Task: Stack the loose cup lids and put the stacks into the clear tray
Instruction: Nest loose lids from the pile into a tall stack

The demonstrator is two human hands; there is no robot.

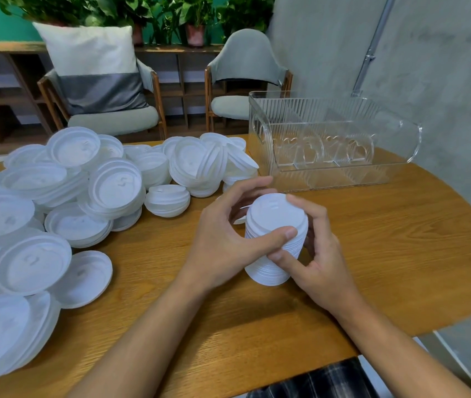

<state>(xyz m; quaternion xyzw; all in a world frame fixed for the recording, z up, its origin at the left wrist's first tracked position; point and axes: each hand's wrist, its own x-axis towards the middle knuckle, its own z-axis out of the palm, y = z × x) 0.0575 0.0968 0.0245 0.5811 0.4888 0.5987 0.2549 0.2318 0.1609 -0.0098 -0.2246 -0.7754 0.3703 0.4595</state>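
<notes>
one lid stack (276, 215): left grip (222, 235), right grip (321, 254); one tray (329, 175)

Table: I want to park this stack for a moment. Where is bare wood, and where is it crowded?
Bare wood lies right of the stack, between the clear tray and the round edge of the table, and again between the stack and the near edge. The left side is crowded with loose lids, up to the tray's left end.
</notes>
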